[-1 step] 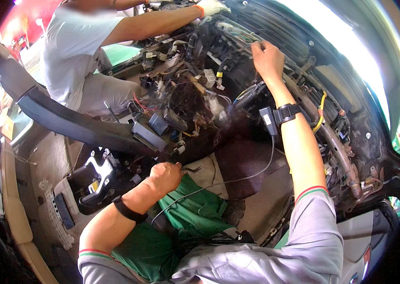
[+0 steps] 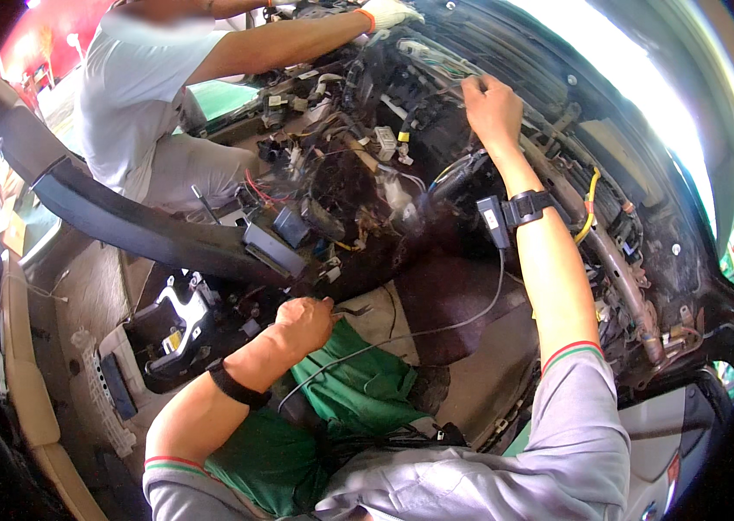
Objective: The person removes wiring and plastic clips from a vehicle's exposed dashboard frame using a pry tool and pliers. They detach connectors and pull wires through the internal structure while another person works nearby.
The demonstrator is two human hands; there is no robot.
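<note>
My left hand (image 2: 304,322) is closed above my green-trousered knee. A slim dark piece (image 2: 353,310) shows just beyond its fingertips; what the fingers hold is mostly hidden. Stretched far forward, my right hand (image 2: 494,108) is curled shut beside the wiring (image 2: 436,61) along the stripped dashboard frame. Anything inside its fingers is too small to make out. On my right wrist sits a black strap with a small box (image 2: 492,223), from which a grey cable (image 2: 445,331) runs across my lap toward my left arm.
Loose wires and connectors crowd the open dashboard. A long dark trim panel (image 2: 141,230) slants across the left. A metal bar (image 2: 610,252) with a yellow cable (image 2: 591,204) runs down the right. At the upper left, a co-worker's gloved hand (image 2: 391,14) reaches into the frame.
</note>
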